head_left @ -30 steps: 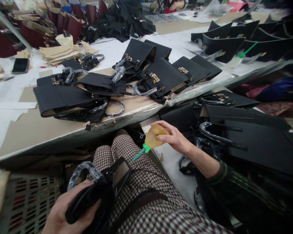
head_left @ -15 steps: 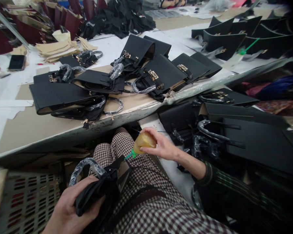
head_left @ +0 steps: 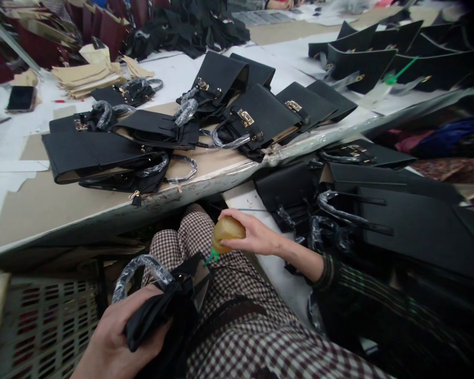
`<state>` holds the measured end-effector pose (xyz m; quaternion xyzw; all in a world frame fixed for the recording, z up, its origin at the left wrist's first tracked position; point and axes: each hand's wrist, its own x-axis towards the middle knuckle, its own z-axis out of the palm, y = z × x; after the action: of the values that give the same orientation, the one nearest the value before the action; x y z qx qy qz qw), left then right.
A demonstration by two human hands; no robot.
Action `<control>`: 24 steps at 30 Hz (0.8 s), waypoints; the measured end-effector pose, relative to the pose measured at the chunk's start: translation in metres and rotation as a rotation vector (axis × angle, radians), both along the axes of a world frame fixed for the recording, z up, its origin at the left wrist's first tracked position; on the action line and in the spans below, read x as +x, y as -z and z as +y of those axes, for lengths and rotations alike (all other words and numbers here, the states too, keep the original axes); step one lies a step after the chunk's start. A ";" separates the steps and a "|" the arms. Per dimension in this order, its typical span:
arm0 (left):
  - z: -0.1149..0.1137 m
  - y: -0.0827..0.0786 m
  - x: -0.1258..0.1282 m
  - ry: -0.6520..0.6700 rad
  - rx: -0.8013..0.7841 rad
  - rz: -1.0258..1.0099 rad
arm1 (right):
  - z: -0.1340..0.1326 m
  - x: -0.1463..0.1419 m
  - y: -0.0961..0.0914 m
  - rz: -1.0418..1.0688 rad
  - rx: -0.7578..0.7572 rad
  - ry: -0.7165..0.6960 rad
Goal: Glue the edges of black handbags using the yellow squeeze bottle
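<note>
Bottle nozzle (head_left: 213, 255); perhaps against bag (head_left: 177, 301)

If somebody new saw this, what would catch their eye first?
Probably the translucent yellow squeeze bottle with its green nozzle, held in the right hand near the centre. Below and to its left, the left hand grips a black bag with a plastic-wrapped handle. Beyond, black handbags with gold clasps crowd the white-topped worktable.

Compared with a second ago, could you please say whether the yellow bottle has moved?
Yes; against the table edge, the yellow bottle has moved left and down in view.
</note>
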<state>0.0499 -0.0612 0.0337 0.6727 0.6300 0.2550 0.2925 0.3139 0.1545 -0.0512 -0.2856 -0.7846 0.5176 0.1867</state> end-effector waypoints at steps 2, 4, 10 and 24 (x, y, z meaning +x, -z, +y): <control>0.001 -0.001 0.002 0.014 -0.011 -0.029 | 0.001 0.003 -0.001 0.000 -0.026 -0.038; 0.002 -0.001 0.004 0.031 -0.021 -0.071 | 0.000 0.006 -0.001 0.003 -0.045 -0.058; 0.001 0.002 0.008 0.068 -0.014 -0.071 | -0.007 0.007 0.004 0.005 0.007 0.028; -0.045 0.030 0.000 0.142 0.157 -0.106 | -0.021 0.024 -0.015 -0.006 -0.260 0.184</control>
<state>0.0503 -0.1060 0.0035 0.7220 0.5424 0.3176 0.2892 0.3382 0.1338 -0.0358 -0.3794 -0.6823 0.5947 0.1923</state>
